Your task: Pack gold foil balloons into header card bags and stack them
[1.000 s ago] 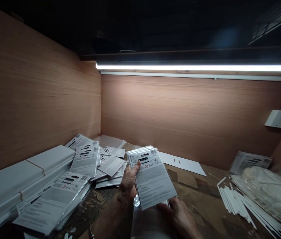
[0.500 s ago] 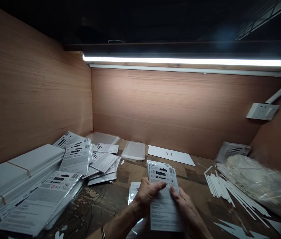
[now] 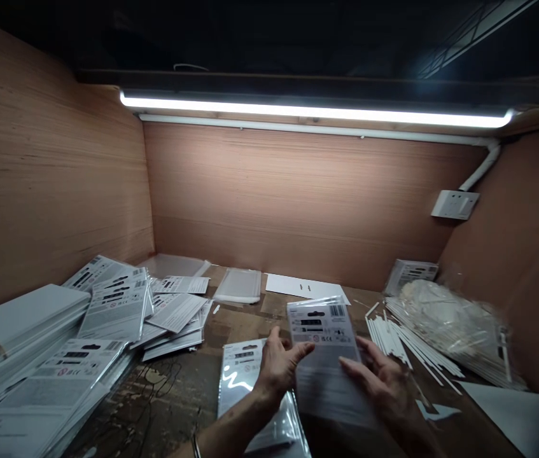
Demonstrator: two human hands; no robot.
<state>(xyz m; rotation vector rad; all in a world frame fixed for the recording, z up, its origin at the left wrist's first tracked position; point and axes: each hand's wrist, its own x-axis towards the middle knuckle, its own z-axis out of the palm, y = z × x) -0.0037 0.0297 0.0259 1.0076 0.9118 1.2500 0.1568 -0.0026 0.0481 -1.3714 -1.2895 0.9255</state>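
Both my hands hold a stack of printed white packaging cards (image 3: 322, 343) above the worn table. My left hand (image 3: 279, 366) grips the stack's left edge, thumb on top. On the right edge rests my right hand (image 3: 384, 381), its fingers curled round the cards. Under my left forearm lies a clear-sleeved card packet (image 3: 245, 375) flat on the table.
A loose heap of the same cards (image 3: 121, 312) and banded white stacks (image 3: 6, 331) fill the left. White strips (image 3: 393, 340) and a clear plastic bag (image 3: 455, 324) lie at right. Wooden walls enclose three sides; a wall socket (image 3: 454, 204) is on the right.
My hands brought the card stack from the left heap toward the centre and right, both hands now gripping it. The view has swung right, and a sleeved packet now shows beneath.
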